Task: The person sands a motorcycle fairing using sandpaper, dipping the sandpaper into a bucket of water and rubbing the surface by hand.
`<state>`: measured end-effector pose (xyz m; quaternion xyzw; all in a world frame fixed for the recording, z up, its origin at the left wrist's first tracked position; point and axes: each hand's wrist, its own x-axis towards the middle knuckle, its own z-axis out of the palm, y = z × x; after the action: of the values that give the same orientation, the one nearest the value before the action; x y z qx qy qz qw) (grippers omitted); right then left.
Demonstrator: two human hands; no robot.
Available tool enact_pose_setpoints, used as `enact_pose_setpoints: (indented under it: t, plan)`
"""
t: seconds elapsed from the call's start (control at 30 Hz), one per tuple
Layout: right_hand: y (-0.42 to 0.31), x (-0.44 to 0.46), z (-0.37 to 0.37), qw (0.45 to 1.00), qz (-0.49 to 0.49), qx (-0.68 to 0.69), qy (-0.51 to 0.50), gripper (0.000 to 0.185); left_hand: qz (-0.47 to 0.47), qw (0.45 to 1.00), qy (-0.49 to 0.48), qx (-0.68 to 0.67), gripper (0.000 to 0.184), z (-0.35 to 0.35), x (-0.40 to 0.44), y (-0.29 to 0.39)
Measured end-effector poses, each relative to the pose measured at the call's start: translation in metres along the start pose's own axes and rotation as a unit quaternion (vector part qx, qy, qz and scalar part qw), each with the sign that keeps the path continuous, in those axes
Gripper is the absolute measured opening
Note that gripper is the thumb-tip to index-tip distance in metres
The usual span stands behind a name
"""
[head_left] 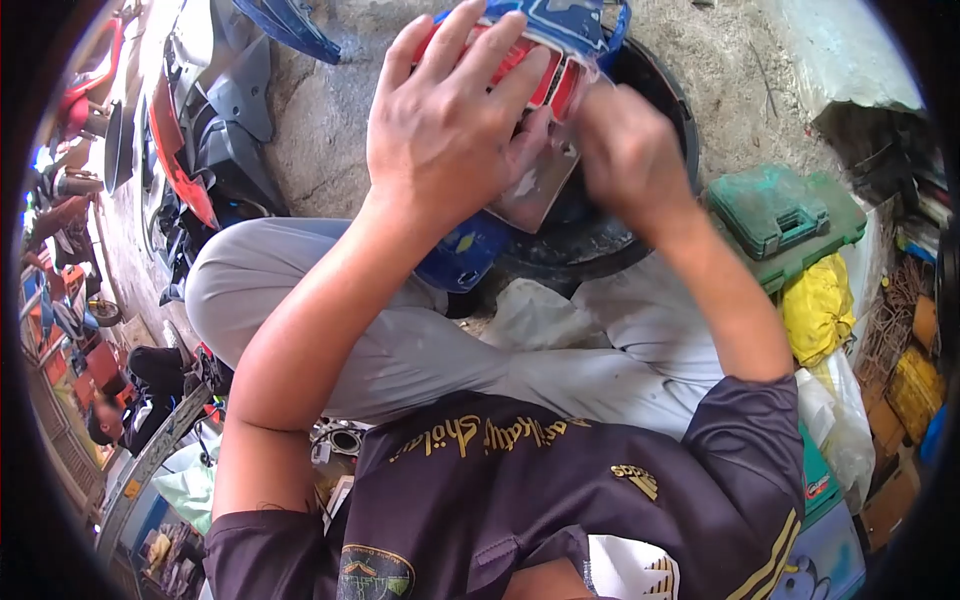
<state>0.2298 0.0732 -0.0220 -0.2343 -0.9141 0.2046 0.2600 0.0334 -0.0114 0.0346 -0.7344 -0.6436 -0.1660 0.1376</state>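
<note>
At the top centre, my left hand point(445, 125) lies spread over a red, white and blue panel point(555, 85), its fingers apart on the surface. My right hand point(635, 150) is at the panel's right edge, blurred, with its fingers curled; what they hold, if anything, is hidden. Beneath the panel is a round black basin point(675, 95). A flat grey piece point(535, 195) shows below the panel, between my hands. Beside the basin, near my knee, sits a blue object point(460, 255).
Green tool cases point(765, 212) and a yellow bag point(818, 308) stand at the right. Dark and red fairing parts point(180, 165) lie at the left. A person point(125, 415) sits at the far left. A blue curved part point(290, 30) lies on the concrete.
</note>
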Motion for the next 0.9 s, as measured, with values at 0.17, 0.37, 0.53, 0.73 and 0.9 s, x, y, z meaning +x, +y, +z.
enact_pose_setpoints:
  t: [0.17,0.37,0.53,0.73,0.9]
  plan:
    - [0.006,0.007,-0.001,1.000,-0.015,-0.007,0.010,0.013,0.000,1.000,-0.003,0.002,0.039,-0.001,-0.003,0.000]
    - [-0.030,-0.007,0.001,0.998,-0.030,0.053,-0.003,0.010,-0.006,1.000,-0.001,0.006,0.039,0.000,-0.002,-0.003]
    - [-0.030,-0.014,0.006,0.997,0.007,0.078,0.021,0.005,-0.008,1.000,-0.006,0.000,0.037,0.000,-0.003,-0.001]
    - [-0.009,-0.001,-0.001,0.997,0.012,0.073,0.033,0.002,-0.007,1.000,-0.006,-0.001,0.038,0.001,-0.006,0.000]
    - [0.008,0.006,0.006,0.998,0.024,0.038,0.053,0.005,-0.012,1.000,-0.005,-0.004,0.039,0.001,-0.003,-0.002]
